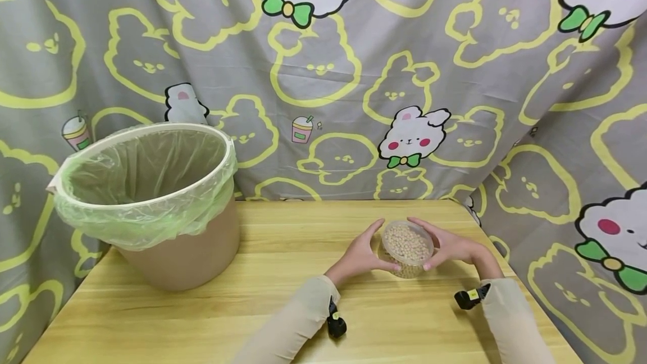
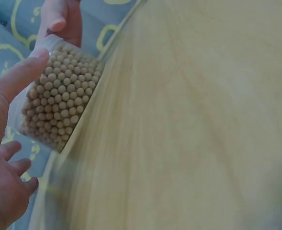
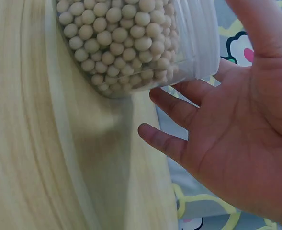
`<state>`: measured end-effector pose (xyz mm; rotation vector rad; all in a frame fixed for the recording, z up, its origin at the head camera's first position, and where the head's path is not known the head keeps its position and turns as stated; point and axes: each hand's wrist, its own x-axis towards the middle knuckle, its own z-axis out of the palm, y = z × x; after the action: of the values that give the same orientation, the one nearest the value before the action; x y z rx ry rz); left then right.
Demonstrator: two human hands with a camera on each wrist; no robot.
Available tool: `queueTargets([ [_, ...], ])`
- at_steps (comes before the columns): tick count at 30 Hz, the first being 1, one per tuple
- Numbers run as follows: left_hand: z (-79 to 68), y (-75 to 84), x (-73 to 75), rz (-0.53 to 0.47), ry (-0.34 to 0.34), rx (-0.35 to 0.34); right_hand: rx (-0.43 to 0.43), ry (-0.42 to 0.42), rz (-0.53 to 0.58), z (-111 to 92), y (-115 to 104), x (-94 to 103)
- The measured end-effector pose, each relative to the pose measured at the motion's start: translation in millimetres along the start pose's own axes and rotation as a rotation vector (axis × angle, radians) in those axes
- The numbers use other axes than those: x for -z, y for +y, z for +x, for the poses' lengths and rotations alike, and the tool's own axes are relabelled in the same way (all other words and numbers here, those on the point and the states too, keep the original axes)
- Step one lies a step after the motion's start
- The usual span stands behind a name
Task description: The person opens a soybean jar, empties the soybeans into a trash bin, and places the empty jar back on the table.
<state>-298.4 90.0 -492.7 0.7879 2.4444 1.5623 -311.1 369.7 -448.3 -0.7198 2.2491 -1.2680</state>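
A clear plastic jar (image 1: 407, 247) filled with small round beige beads (image 3: 117, 40) stands upright on the wooden table, a translucent band (image 3: 198, 36) round its top. My left hand (image 1: 365, 251) curves about its left side; in the left wrist view the thumb tip (image 2: 41, 55) overlaps the jar's top edge, with several fingers apart from it. On the other side is my right hand (image 1: 451, 246), thumb at the near rim and index finger at the far rim. The right wrist view shows its palm (image 3: 246, 129) away from the jar and its fingers spread.
A beige bin (image 1: 187, 257) with a green-tinted liner bag (image 1: 146, 223) stands at the table's left. Behind and to the right hangs a grey patterned curtain (image 1: 343, 94). The wooden tabletop (image 1: 283, 240) stretches between bin and jar. Small black devices (image 1: 336, 322) sit at both wrists.
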Motion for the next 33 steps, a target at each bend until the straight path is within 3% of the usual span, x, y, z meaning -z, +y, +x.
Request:
queueTargets([
  [12, 6.7, -3.5, -3.8, -0.052, -0.016, -0.026, -0.002, 0.047, -0.045, -1, 7, -2.2],
  [21, 6.9, 0.9, -0.9, -0.207, -0.003, -0.111, 0.074, 0.099, -0.081, 3, 11, -5.0],
  [28, 10.1, -14.6, -1.5, -0.229, -0.001, -0.105, 0.119, 0.130, -0.102, 9, 17, -11.9],
  [33, 11.5, -14.9, 11.5, -0.252, 0.011, -0.125, 0.184, 0.103, -0.045, 22, 10, -12.0],
])
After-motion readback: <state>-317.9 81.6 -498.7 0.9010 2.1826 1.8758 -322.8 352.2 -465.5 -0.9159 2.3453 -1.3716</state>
